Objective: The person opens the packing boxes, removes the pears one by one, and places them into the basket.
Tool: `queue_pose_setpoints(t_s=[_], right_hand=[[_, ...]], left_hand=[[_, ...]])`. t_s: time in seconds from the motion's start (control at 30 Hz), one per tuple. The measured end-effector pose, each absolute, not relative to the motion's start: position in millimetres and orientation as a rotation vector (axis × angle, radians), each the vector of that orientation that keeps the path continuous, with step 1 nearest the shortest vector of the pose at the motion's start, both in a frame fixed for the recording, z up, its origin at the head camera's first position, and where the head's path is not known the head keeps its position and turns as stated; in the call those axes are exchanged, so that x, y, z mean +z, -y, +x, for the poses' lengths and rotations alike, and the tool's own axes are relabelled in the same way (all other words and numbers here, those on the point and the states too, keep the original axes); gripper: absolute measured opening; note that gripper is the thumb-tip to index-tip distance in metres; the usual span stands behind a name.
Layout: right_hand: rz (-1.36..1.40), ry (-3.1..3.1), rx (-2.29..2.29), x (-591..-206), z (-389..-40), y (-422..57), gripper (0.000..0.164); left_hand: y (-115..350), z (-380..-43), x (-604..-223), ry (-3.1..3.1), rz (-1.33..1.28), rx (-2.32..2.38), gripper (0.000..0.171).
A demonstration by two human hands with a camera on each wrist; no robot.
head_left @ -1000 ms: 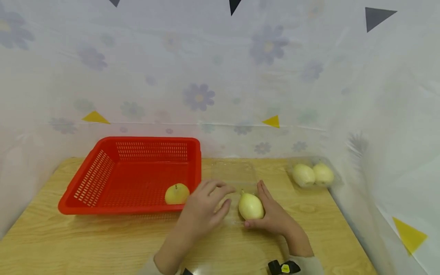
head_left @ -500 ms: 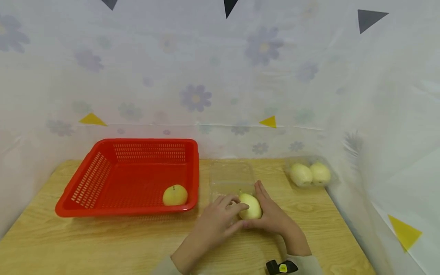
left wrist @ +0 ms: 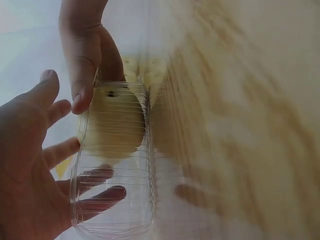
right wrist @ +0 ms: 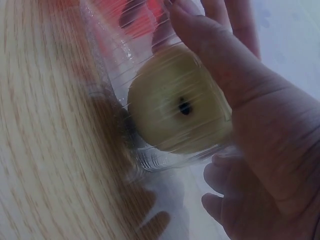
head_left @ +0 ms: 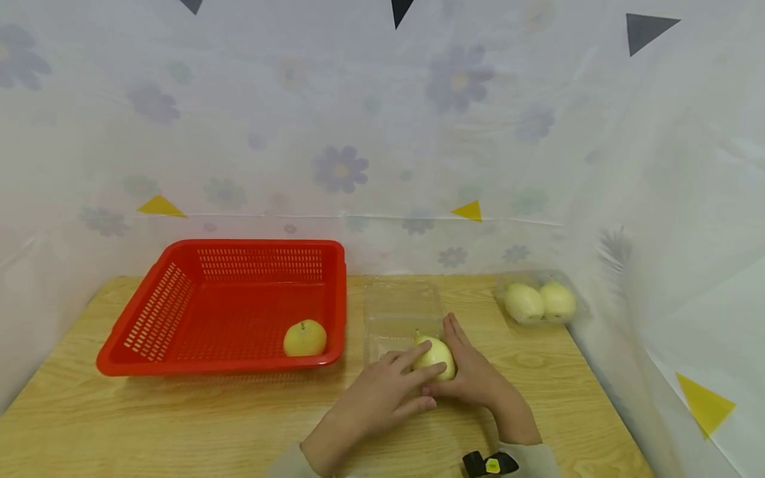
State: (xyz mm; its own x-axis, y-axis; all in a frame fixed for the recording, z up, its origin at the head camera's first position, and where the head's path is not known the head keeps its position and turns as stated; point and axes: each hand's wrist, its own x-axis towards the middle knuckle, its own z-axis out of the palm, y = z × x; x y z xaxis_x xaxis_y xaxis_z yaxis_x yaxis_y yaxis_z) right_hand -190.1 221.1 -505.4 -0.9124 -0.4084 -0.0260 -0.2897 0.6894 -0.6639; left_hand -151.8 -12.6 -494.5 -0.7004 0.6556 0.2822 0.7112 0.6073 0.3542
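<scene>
A pale yellow pear (head_left: 440, 348) sits in the right part of a clear plastic clamshell box (left wrist: 112, 215), whose lid (head_left: 402, 299) lies opened towards the back. My right hand (head_left: 478, 377) holds the pear from the right, thumb across the front and fingers along the far side. From the left, my left hand (head_left: 382, 393) reaches over the box with spread fingers, and two of its fingers lie over the pear. Through the ribbed wall, the right wrist view shows the pear's dark blossom end. The front of the box is partly hidden by my hands in the head view.
A red plastic basket (head_left: 263, 366) stands on the left, with one yellow pear (head_left: 305, 339) in its front right corner. At the back right edge of the wooden table (head_left: 209, 425) sits another clear box with pears (head_left: 524, 303). A patterned sheet hangs behind.
My left hand has moved right from near the basket's corner and come over the pear, its fingers spreading. The right hand stays at the pear; the view shifts slightly.
</scene>
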Motion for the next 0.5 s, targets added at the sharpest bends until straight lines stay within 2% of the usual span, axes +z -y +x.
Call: queue_pose_setpoints(t_s=[0.23, 0.5], right_hand=[[-0.571, -2.719, -1.023, -502.5, -187.7, -220.8, 0.134], [-0.538, -2.72, -0.996, -500.1, -186.9, -219.6, 0.133]], left_hand=[[14.2, -152.4, -494.4, 2.729, -1.004, -0.68, 0.055], [13.9, -154.2, -491.0, 2.794, -0.975, -0.705, 0.052]])
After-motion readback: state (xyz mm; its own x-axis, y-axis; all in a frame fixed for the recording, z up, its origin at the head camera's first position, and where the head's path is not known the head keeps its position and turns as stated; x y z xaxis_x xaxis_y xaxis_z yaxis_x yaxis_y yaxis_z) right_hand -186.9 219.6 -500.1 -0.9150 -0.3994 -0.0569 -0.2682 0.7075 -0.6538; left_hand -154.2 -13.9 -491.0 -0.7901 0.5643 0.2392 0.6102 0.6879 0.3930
